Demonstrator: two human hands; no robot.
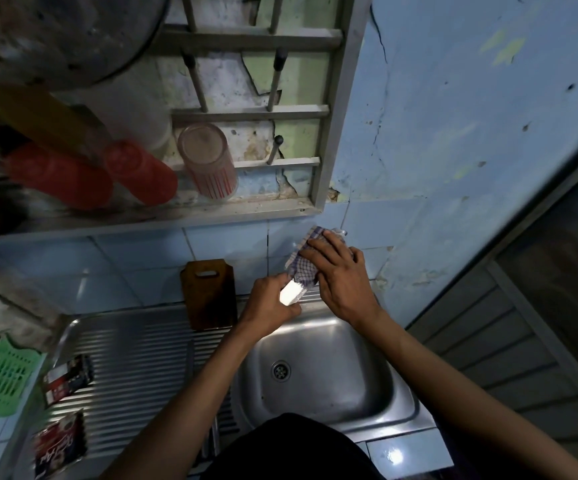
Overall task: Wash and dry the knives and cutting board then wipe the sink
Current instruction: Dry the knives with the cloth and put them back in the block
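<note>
Checked cloth (302,268) wraps the knife (291,293) under the right hand's (341,277) curled fingers; the left hand (269,304) grips its white handle. Its long axis runs near-left to far-right, above the steel sink's (377,403) far rim, right of the upright cutting board (209,294).

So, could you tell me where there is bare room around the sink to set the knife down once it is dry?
The ribbed drainboard is bare between the cutting board, the packets and the sink basin. The basin is empty too. The left edge is crowded with packets and a green basket.
</note>
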